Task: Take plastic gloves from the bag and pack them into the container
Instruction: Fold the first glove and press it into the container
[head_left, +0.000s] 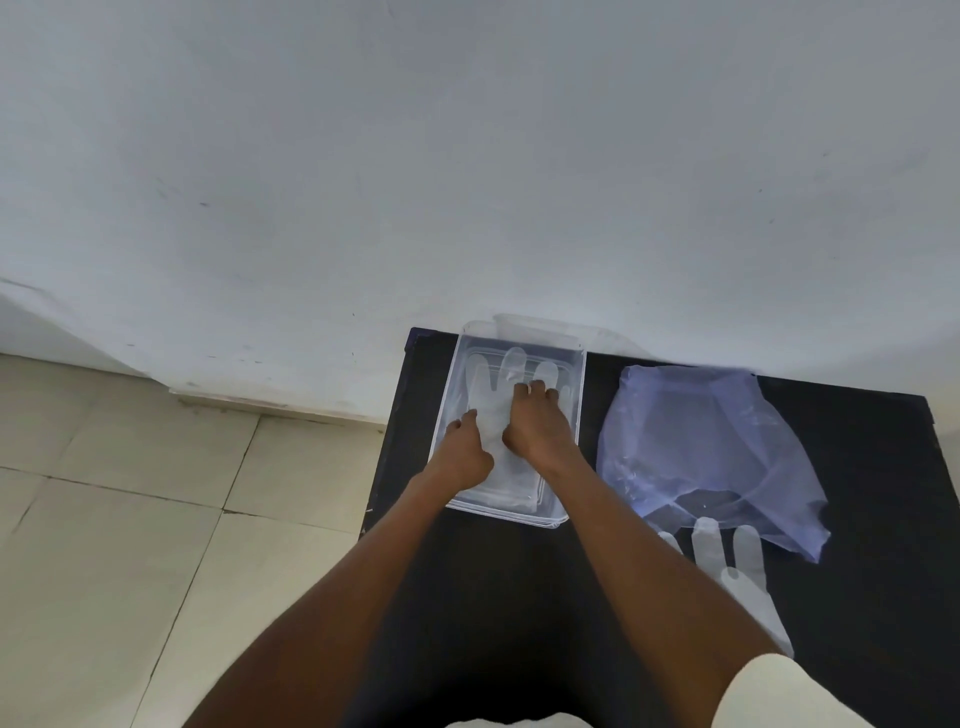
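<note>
A clear plastic glove (498, 400) is being pressed flat inside the clear container (577, 395), its fingers pointing away from the person. The left hand (465, 452) is being laid on the glove's cuff-side edge with fingers curled down onto the film; the right hand (537, 426) is being pushed down just beyond it, fingertips bent onto the glove where its fingers begin. Neither hand is seen pinching; both appear to be pressing with bent fingers, though whether film is being caught under the fingertips cannot be told.

The glove is judged to be very light, limp and slippery, likely to cling, trap air and spring back up when released. It is best being taken by the cuff or smoothed with flat fingers from the palm outward rather than grasped in the middle, where it would bunch.

To the right of the hands, well apart from the container, the bluish plastic bag (701, 447) is lying slack on the black table (857, 519). A second glove (737, 577) is lying near the bag's mouth, partly hidden behind the right forearm. Beyond the grip, a clear lid (540, 325) is leaning against the wall (467, 156). Nothing is standing between the hands and the second glove, but the container's walls are confining the smoothing.
</note>
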